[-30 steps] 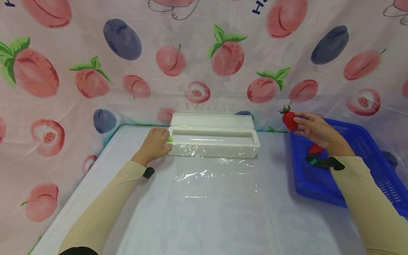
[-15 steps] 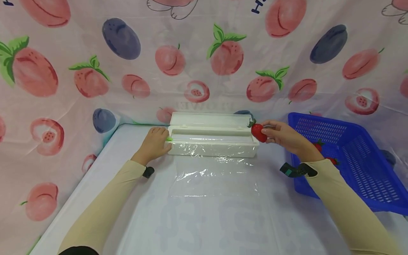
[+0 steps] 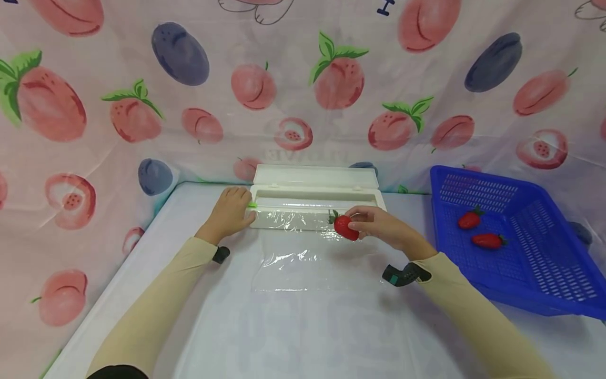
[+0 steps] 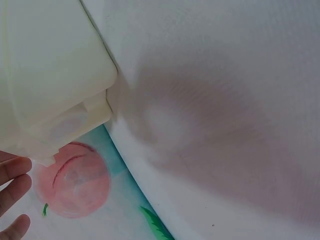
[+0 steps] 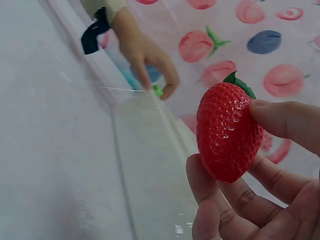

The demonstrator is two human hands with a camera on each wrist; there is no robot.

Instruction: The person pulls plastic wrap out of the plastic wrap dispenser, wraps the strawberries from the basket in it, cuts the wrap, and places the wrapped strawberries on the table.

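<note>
In the head view a white cling film dispenser box [image 3: 316, 178] lies with its lid tipped back. Clear film [image 3: 317, 266] runs from it over its front onto the table. My left hand [image 3: 227, 215] grips the box's left end, by a small green slider [image 3: 252, 205]; the left wrist view shows the box's end [image 4: 55, 65] with a few fingertips [image 4: 17, 170] beside it. Between thumb and fingers my right hand [image 3: 381, 227] pinches a glossy red strawberry [image 5: 227, 132] with green leaves. It hangs just before the box's front, above the film.
A blue perforated basket [image 3: 447, 252] stands on the right of the white-covered table. Inside are two more strawberries, one [image 3: 470, 218] farther back and another [image 3: 490, 241] nearer. A fruit-print cloth [image 3: 265, 131] hangs behind the table.
My right hand has carried the strawberry leftward from above the basket to the front of the dispenser box, and lower. The left hand has stayed at the box's left end.
</note>
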